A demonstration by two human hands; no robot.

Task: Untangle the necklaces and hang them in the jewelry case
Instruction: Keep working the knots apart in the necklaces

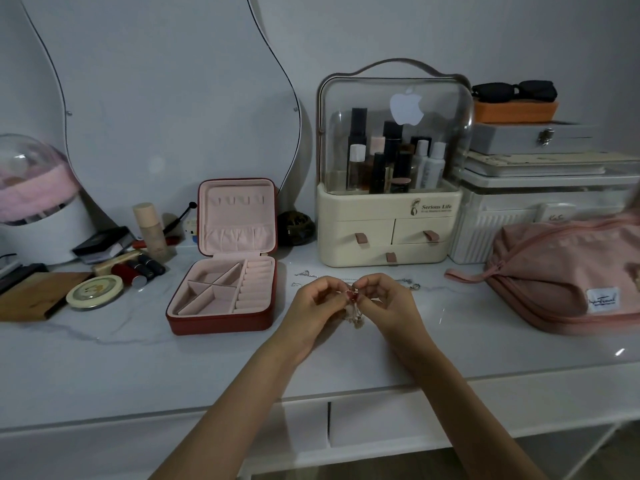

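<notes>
My left hand (313, 303) and my right hand (386, 301) meet above the white tabletop, both pinching a tangle of thin necklaces (354, 311) whose chains hang down between them. A small red piece shows between my fingertips. More silver chains (304, 274) lie on the table just behind my hands, some reaching right to a chain end (414, 285). The red jewelry case (225, 296) stands open to the left of my hands, with a pink lining, divided compartments and a row of hooks (237, 199) in its upright lid. Nothing hangs on the hooks.
A cream cosmetics organizer (388, 233) with a clear dome stands behind my hands. A pink pouch (561, 275) lies at the right, before stacked boxes (540, 188). Lipsticks (138, 270), a round tin (95, 292) and a wooden board (31, 296) crowd the left. The table edge (207, 408) runs near me.
</notes>
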